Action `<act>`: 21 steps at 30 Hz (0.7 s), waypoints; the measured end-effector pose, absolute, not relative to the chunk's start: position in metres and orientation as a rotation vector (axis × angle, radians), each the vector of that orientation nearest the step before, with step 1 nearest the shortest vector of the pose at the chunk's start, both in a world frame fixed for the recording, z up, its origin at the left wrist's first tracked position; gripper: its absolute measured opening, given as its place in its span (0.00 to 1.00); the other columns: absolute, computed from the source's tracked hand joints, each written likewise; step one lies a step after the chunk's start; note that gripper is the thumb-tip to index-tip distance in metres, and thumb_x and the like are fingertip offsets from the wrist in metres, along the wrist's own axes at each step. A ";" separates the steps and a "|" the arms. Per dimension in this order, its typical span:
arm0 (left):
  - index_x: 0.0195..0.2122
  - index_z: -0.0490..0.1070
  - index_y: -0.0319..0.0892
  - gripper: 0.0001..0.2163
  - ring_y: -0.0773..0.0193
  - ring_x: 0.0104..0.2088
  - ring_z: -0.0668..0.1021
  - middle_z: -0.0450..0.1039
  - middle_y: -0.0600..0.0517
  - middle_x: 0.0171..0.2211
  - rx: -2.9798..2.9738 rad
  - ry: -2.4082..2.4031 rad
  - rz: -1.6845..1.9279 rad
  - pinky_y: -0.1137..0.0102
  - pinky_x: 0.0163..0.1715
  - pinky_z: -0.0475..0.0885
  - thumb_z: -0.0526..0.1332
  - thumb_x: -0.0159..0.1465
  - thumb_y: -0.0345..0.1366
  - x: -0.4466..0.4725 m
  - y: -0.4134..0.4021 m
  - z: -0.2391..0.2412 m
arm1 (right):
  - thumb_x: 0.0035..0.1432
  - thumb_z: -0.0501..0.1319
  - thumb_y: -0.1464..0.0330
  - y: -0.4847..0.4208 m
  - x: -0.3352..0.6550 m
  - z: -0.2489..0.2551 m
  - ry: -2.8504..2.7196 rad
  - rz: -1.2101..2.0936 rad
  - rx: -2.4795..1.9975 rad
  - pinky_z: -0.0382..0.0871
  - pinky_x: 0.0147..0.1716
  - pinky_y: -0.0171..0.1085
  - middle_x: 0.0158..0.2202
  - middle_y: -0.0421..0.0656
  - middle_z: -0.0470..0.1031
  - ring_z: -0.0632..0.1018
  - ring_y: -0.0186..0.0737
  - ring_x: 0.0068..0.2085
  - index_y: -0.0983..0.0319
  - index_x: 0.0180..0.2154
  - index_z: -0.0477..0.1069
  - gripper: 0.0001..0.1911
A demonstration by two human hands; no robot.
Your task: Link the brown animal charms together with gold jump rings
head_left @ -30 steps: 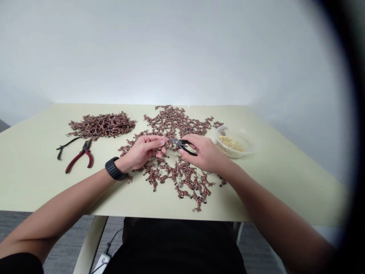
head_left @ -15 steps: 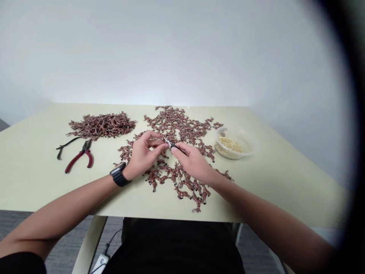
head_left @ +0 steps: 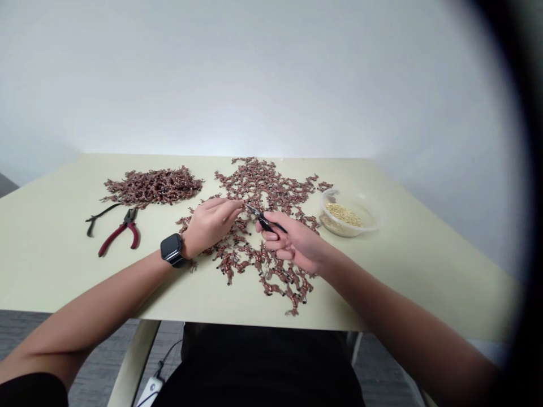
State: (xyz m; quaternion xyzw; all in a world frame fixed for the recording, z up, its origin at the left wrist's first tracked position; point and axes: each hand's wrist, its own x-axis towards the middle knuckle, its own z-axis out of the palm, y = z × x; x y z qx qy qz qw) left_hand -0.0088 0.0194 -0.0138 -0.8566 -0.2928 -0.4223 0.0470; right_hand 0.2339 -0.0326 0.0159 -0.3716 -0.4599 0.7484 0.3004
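My right hand [head_left: 292, 240] is closed around small pliers with black handles [head_left: 268, 222]. Their metal jaws point up and left, right at the fingertips of my left hand [head_left: 215, 221]. That left hand is turned back up, thumb and fingers pinched together; whatever lies between the fingertips is too small and hidden to make out. Beneath and around both hands spread many small shiny brown horse-shaped figures [head_left: 274, 183], some partly covered by the hands.
A dense heap of brown figures [head_left: 155, 186] lies at the back left. In front of it are red-handled pliers [head_left: 121, 230] and a dark thin tool [head_left: 100, 216]. On the right stands a clear plastic bowl [head_left: 369, 226] holding small gold pieces [head_left: 343, 215].
My left hand has rolled over, so its back and the watch face now show. My right hand has turned, showing its curled fingers and more of the pliers' handles.
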 end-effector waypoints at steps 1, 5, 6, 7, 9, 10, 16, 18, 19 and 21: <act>0.51 0.74 0.44 0.11 0.57 0.43 0.84 0.82 0.45 0.44 -2.687 -1.066 -1.442 0.64 0.41 0.80 0.65 0.67 0.33 -0.004 0.015 -0.011 | 0.65 0.57 0.50 -0.032 0.234 0.014 -1.320 1.848 -1.032 0.43 0.17 0.31 0.27 0.34 0.54 0.50 0.30 0.23 0.60 0.39 0.68 0.19; 0.52 0.71 0.41 0.18 0.58 0.36 0.85 0.83 0.44 0.38 -3.039 -1.614 -2.016 0.65 0.37 0.80 0.70 0.63 0.40 0.008 0.002 0.002 | 0.66 0.58 0.52 -0.028 0.239 0.008 -1.752 1.023 -1.211 0.56 0.24 0.35 0.27 0.38 0.63 0.62 0.34 0.26 0.59 0.39 0.69 0.17; 0.51 0.71 0.41 0.18 0.59 0.34 0.84 0.83 0.45 0.35 -3.117 -1.683 -2.117 0.65 0.37 0.80 0.70 0.62 0.41 0.009 0.001 0.003 | 0.66 0.58 0.53 -0.027 0.240 0.007 -1.827 0.863 -1.229 0.57 0.26 0.36 0.27 0.38 0.64 0.64 0.35 0.27 0.58 0.39 0.70 0.16; 0.49 0.71 0.41 0.18 0.60 0.32 0.84 0.83 0.47 0.33 -3.181 -1.733 -2.196 0.66 0.37 0.80 0.71 0.62 0.41 0.010 0.001 0.005 | 0.66 0.58 0.54 -0.026 0.241 0.007 -1.890 0.745 -1.238 0.57 0.27 0.37 0.27 0.38 0.64 0.64 0.36 0.28 0.58 0.40 0.70 0.15; 0.46 0.73 0.40 0.16 0.63 0.30 0.83 0.82 0.48 0.31 -3.244 -1.793 -2.313 0.68 0.36 0.79 0.72 0.61 0.40 0.009 0.003 0.005 | 0.66 0.58 0.55 -0.025 0.243 0.008 -1.985 0.592 -1.236 0.57 0.29 0.37 0.27 0.38 0.64 0.65 0.37 0.29 0.59 0.41 0.71 0.14; 0.44 0.73 0.40 0.15 0.64 0.29 0.82 0.82 0.49 0.31 -3.246 -1.814 -2.363 0.69 0.35 0.79 0.72 0.60 0.40 0.009 0.003 0.005 | 0.66 0.58 0.56 -0.024 0.244 0.008 -2.017 0.540 -1.226 0.57 0.30 0.37 0.28 0.39 0.65 0.66 0.37 0.29 0.59 0.41 0.71 0.13; 0.44 0.75 0.41 0.15 0.65 0.28 0.82 0.81 0.49 0.32 -3.295 -1.856 -2.471 0.69 0.33 0.78 0.73 0.59 0.39 0.008 0.005 0.003 | 0.65 0.59 0.59 -0.023 0.248 0.010 -2.111 0.481 -1.152 0.59 0.33 0.38 0.36 0.43 0.73 0.69 0.39 0.33 0.60 0.46 0.71 0.13; 0.44 0.75 0.41 0.15 0.65 0.28 0.81 0.81 0.49 0.32 -3.331 -1.842 -2.478 0.69 0.33 0.78 0.73 0.59 0.39 0.008 0.005 0.003 | 0.66 0.59 0.58 -0.022 0.249 0.010 -2.115 0.495 -1.139 0.59 0.33 0.38 0.36 0.43 0.72 0.69 0.39 0.33 0.60 0.47 0.71 0.14; 0.44 0.75 0.41 0.14 0.65 0.28 0.81 0.81 0.49 0.31 -3.346 -1.832 -2.483 0.70 0.33 0.78 0.72 0.60 0.39 0.008 0.005 0.003 | 0.66 0.58 0.58 -0.022 0.250 0.010 -2.115 0.502 -1.135 0.59 0.33 0.38 0.36 0.43 0.72 0.69 0.39 0.33 0.60 0.47 0.71 0.14; 0.44 0.75 0.41 0.14 0.65 0.28 0.81 0.81 0.49 0.31 -3.369 -1.816 -2.487 0.70 0.33 0.78 0.72 0.60 0.38 0.007 0.004 0.003 | 0.66 0.58 0.58 -0.022 0.250 0.011 -2.121 0.509 -1.127 0.59 0.32 0.38 0.35 0.42 0.71 0.69 0.39 0.33 0.60 0.47 0.71 0.14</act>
